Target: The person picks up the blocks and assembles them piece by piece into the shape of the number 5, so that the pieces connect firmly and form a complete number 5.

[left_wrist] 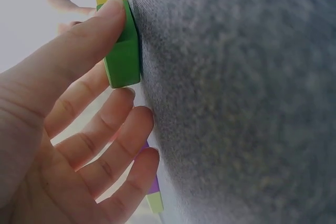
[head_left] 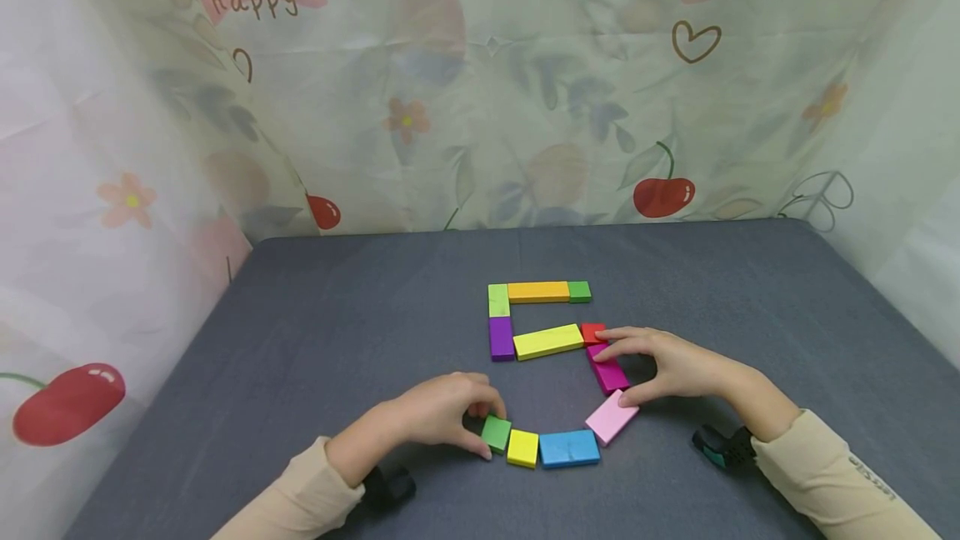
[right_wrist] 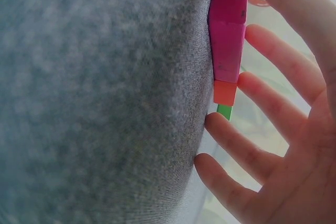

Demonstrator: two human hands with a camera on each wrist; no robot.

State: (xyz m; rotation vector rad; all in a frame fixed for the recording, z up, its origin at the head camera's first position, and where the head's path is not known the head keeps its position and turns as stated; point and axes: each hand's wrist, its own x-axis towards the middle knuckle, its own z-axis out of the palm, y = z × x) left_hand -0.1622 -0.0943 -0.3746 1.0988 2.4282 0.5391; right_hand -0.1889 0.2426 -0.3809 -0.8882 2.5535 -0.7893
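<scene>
Coloured blocks lie end to end on the table in a shape like a figure 5. At its lower left end my left hand [head_left: 453,411] pinches a green block [head_left: 496,433] between thumb and index finger; the thumb [left_wrist: 100,30] lies over it in the left wrist view. A yellow block [head_left: 522,448] and a blue block [head_left: 569,448] follow to the right. My right hand [head_left: 675,365] rests spread on the right side, its thumb touching a light pink block [head_left: 611,417]. Its fingertips touch the magenta block [head_left: 608,371] and the red block [head_left: 592,333].
Farther back lie a long yellow block [head_left: 548,342], a purple block [head_left: 501,338], a light green block [head_left: 498,301], an orange block [head_left: 538,292] and a small green block [head_left: 580,292]. The dark grey table [head_left: 360,298] ends at a printed curtain [head_left: 495,107].
</scene>
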